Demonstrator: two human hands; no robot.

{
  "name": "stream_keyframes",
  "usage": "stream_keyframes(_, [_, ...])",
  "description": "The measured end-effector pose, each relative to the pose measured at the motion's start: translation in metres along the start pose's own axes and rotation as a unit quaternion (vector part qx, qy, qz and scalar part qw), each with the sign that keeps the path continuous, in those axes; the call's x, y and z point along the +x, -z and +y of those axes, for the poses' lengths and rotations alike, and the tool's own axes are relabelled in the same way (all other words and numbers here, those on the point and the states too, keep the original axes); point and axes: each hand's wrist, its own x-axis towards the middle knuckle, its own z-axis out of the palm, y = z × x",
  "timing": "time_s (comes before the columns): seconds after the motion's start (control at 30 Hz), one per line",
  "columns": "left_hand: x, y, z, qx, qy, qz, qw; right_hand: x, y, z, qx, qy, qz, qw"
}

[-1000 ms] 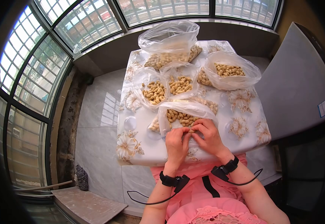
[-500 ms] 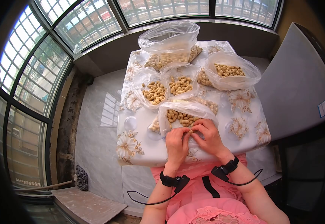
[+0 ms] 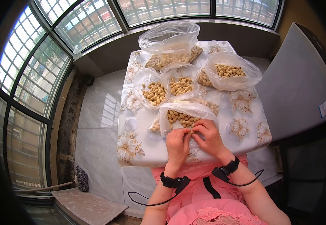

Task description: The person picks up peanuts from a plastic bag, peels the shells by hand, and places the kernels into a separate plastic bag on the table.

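My left hand (image 3: 178, 145) and my right hand (image 3: 209, 138) meet at the near side of an open plastic bag (image 3: 164, 120). Between their pinched fingertips is a small peanut (image 3: 191, 132), partly hidden by the fingers. Loose peanuts (image 3: 185, 120) lie inside that bag, just beyond my fingers. Two smaller open bags stand behind it, with peanuts (image 3: 154, 93) in the left one and peanuts (image 3: 181, 85) in the right one.
The bags stand on a table with a flowered cloth (image 3: 151, 150). A large clear bag (image 3: 168, 41) is at the back, another peanut bag (image 3: 232, 80) at the right. A grey panel (image 3: 301, 86) rises right of the table.
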Motion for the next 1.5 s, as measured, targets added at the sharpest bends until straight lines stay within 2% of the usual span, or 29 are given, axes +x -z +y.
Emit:
stream_keyframes(1.03, [-0.0003,0.0008,0.0007,0.001,0.017,0.000,1.000,0.0009,0.0009,0.0000,0.010,0.016,-0.002,1.000])
stream_keyframes(1.13, [-0.0008,-0.0005,-0.0012,0.013,-0.008,-0.005,1.000,0.0010,0.0016,0.0001,0.012,0.018,-0.003,1.000])
stream_keyframes(1.2, [-0.0001,-0.0007,0.0060,-0.024,0.037,0.030,0.999,0.0013,0.0016,0.0005,0.014,0.021,-0.005,1.000])
stream_keyframes(1.3, [0.0002,-0.0006,-0.0014,-0.009,-0.011,0.011,1.000,0.0019,0.0021,-0.0001,0.013,0.025,-0.007,1.000])
stream_keyframes(1.5, [-0.0005,0.0007,-0.0006,-0.006,0.001,-0.003,1.000,0.0011,0.0018,0.0012,0.006,0.024,-0.009,1.000])
